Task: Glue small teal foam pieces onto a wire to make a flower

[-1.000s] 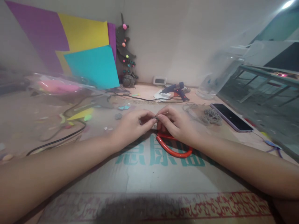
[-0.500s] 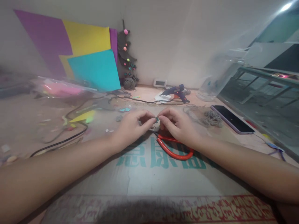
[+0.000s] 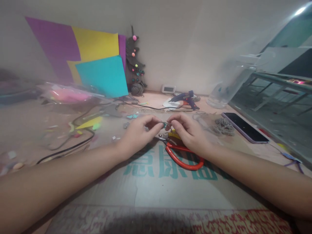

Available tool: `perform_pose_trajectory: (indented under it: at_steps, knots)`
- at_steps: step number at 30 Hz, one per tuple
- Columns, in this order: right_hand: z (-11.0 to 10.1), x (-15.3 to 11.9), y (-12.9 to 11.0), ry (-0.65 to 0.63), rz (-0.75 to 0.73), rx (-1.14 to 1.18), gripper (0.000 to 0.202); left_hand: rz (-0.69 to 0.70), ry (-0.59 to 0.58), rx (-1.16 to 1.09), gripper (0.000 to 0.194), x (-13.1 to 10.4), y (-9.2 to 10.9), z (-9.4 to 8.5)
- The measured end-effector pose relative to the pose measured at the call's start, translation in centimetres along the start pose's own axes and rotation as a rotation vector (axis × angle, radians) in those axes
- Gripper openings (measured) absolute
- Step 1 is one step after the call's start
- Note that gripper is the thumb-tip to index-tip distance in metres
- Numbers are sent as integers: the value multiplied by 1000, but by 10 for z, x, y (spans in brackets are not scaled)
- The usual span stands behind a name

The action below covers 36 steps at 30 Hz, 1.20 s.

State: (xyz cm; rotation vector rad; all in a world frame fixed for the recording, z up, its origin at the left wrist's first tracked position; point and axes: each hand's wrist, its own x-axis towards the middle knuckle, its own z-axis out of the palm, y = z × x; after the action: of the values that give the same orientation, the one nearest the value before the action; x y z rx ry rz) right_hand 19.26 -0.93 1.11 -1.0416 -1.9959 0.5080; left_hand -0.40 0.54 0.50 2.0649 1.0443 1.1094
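My left hand [image 3: 141,133] is closed in a pinch above the board, thumb against forefinger. A small teal piece [image 3: 165,125] shows at its fingertips, partly hidden by them. Facing it, my right hand [image 3: 188,131] also pinches, its fingertips at a thin greyish cord [image 3: 169,125] that runs by the teal piece. Under the hands lie scissors with red handles [image 3: 181,162]; their blades are mostly covered. Something yellow [image 3: 173,134] peeks out beneath my right fingers, its kind unclear.
Behind the hands are a glue gun [image 3: 185,97], a small white display [image 3: 168,88] and a decorated tree shape [image 3: 135,61]. Bundled grey cord [image 3: 223,126] and a phone [image 3: 245,127] lie right. Coloured sheets [image 3: 103,76] lean left; a black cable [image 3: 65,149] crosses the table.
The fingertips have drawn slightly apart, and a thin cord now shows between them by the teal piece. More of the yellow thing is visible. The whole view has shifted a little.
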Motion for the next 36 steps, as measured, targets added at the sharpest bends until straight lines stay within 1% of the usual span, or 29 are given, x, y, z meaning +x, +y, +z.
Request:
perform_pose_trajectory:
  at_steps: [2,4,10,15,20,26,33,36]
  knots:
    - [0,1,-1,41,5,-68,13,-20,9,1,18,0,0,0]
    - [0,2,-2,44,37,-108,13,-29,10,1,19,0,-1,0]
    - [2,4,-3,6,82,-63,11,-12,-9,-4,20,1,-2,0]
    - [2,3,-2,-27,59,-46,11,-6,-9,-14,19,1,-1,0]
    - [3,4,-2,-31,56,-68,8,-6,-29,-9,19,0,-1,0]
    - [3,4,-2,-48,45,-63,10,22,-48,-2,17,-1,-2,0]
    - [3,5,0,-38,52,-67,10,-24,-51,-132,18,0,-5,2]
    - [3,5,0,-37,52,-67,10,-3,-49,-121,18,0,-4,2]
